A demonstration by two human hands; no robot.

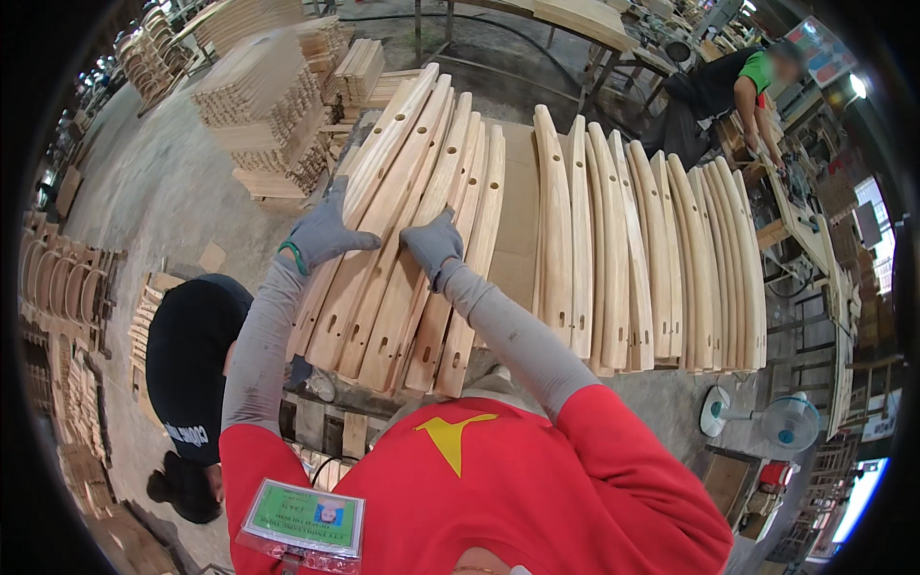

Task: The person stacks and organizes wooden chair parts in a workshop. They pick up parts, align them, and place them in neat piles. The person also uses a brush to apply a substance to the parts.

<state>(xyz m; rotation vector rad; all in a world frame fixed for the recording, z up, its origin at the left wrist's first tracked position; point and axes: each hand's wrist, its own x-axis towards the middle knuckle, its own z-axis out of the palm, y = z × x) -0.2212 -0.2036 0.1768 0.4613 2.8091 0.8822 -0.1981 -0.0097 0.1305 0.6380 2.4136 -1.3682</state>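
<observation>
Curved pale wooden slats with drilled holes lie side by side on the work surface. My left hand (331, 230), in a grey glove, reaches across the leftmost wooden slat (387, 153), its fingers over the outer edge and its thumb on the top. A little to the right, my right hand (434, 245), also gloved in grey, grips a slat (447, 171) in the middle of the same group, thumb and fingers on either side. The slats' undersides and some fingertips are hidden. A second row of slats (613, 249) stands close together on the right, apart from both hands.
Brown cardboard (517, 192) shows between the two slat groups. Wooden stacks (264, 105) stand at the far left. A person in a black cap (196, 345) is close by my left arm. Another person (714, 96) works at the far right. A fan (788, 422) stands at the right.
</observation>
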